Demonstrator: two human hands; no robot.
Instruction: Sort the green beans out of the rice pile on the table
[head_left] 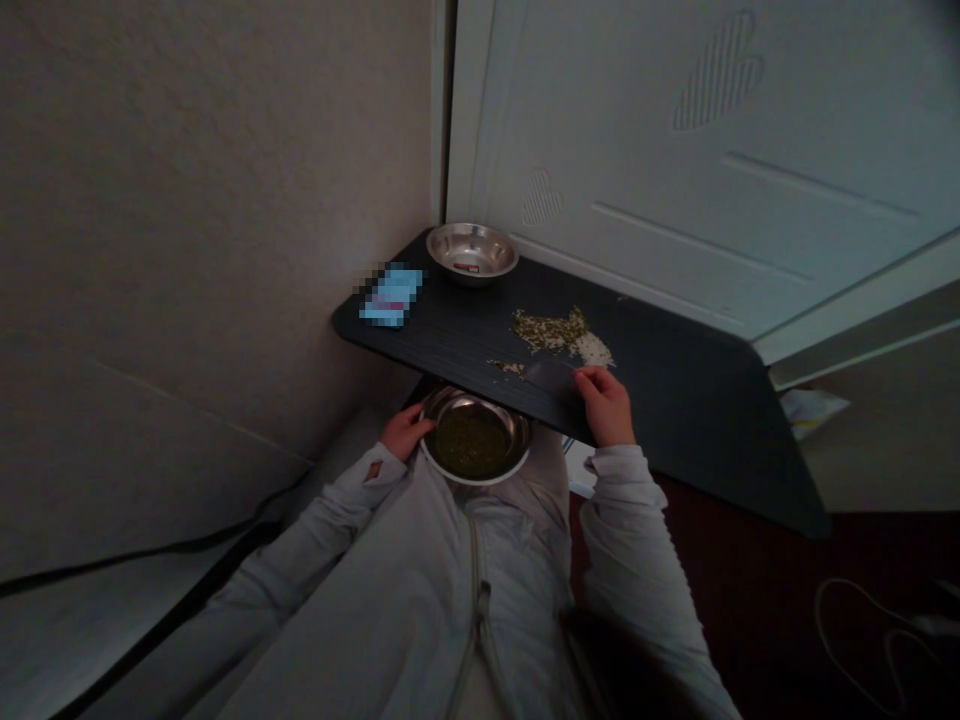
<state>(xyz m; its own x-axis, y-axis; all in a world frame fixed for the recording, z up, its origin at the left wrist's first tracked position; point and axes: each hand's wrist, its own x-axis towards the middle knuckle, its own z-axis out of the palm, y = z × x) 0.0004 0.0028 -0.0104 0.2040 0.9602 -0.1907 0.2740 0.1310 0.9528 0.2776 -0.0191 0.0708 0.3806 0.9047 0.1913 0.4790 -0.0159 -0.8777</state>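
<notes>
A metal bowl [520,462] with a heap of small green grains inside stands on the lap, under the near edge of the dark table. My left hand [406,432] is closed on its left rim, with the thumb over the edge. Above the tabletop, my right hand [604,404] pinches a thin, see-through flat piece [551,374], whose exact kind is unclear. Just beyond that piece lies a spread of mixed green and white grains [551,332], with a whiter pile [594,349] at its right end. A few loose grains [508,368] lie left of the clear piece.
A second metal bowl [472,240] with a small red item inside stands at the table's back left. Beside it lies a blurred phone with a lit screen [392,297]. The dark table [697,420] meets a wall on the left and a white door [637,130] behind.
</notes>
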